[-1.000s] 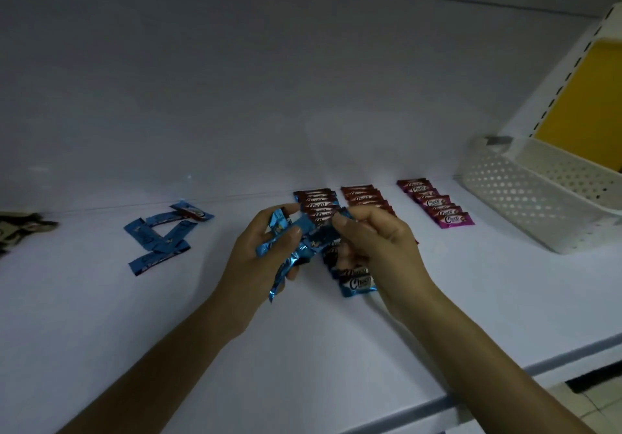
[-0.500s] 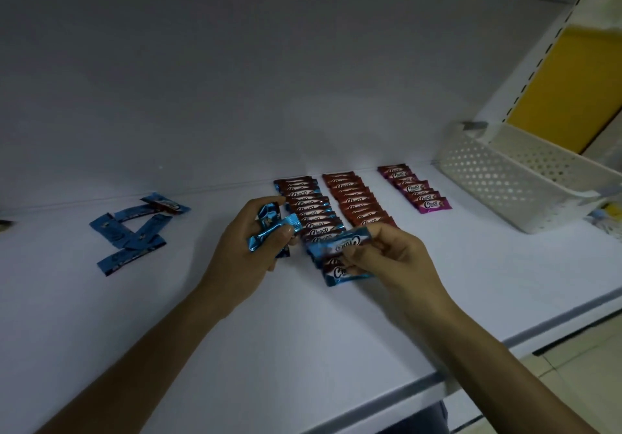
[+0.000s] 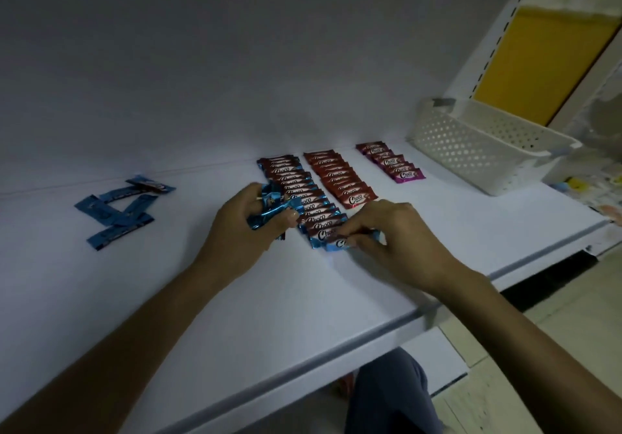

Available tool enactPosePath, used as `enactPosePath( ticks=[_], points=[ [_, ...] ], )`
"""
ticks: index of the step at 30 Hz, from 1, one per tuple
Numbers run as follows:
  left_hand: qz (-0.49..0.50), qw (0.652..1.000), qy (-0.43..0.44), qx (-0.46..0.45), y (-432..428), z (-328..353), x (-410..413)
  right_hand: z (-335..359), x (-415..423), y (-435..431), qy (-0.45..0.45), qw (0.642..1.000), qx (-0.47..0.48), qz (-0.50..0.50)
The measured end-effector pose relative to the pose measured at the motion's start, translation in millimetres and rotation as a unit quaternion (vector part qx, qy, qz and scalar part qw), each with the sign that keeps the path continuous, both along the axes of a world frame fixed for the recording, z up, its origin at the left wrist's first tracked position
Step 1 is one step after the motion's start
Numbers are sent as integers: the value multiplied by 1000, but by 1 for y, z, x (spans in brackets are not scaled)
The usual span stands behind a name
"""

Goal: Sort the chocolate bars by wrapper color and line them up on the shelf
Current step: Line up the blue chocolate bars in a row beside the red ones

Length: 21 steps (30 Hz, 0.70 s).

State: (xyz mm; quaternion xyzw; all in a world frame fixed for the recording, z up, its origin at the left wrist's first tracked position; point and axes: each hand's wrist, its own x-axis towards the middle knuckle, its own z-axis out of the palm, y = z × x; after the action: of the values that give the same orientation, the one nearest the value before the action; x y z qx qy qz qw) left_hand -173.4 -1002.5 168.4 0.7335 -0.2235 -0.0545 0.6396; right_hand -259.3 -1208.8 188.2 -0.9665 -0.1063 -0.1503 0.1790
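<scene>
Three rows of chocolate bars lie on the white shelf (image 3: 370,299): a long blue-wrapped row (image 3: 303,194), a red row (image 3: 338,174) and a short pink row (image 3: 390,160). My left hand (image 3: 242,231) grips a small bunch of blue bars (image 3: 272,209) just left of the blue row. My right hand (image 3: 387,231) pinches a single blue bar (image 3: 336,244) lying flat at the near end of that row. Further left, several blue bars (image 3: 117,213) lie in a loose heap.
A white perforated basket (image 3: 471,150) stands at the back right against a slotted shelf upright (image 3: 488,36) with a yellow panel (image 3: 545,63). The shelf's front edge runs diagonally below my arms; my leg (image 3: 387,400) and tiled floor show beneath it.
My right hand drew one blue bar from the bunch in my left hand and brought it down onto the near end of the blue row. The view shifted left and closer.
</scene>
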Motion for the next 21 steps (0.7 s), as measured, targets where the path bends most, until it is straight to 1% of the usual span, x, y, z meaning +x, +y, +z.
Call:
enactPosePath(
  ticks=[1,3,6,11,14,21],
  points=[
    [-1,1000,0,1,0,0,-2,-2,2,0,15,999,-31,12],
    [6,1000,2,-1,-1,0,-6,-6,5,3,28,999,-45,4],
    [20,1000,2,-3,-2,2,-7,-6,11,7,0,999,-53,-11],
    [27,1000,5,4,-1,-2,-7,-7,18,14,-43,993,-107,-38],
    [35,999,6,14,-1,-2,-7,-8,19,16,-34,993,-104,-45],
    [26,1000,13,-8,-1,-2,-5,-18,19,10,-34,994,-95,-50]
  ],
)
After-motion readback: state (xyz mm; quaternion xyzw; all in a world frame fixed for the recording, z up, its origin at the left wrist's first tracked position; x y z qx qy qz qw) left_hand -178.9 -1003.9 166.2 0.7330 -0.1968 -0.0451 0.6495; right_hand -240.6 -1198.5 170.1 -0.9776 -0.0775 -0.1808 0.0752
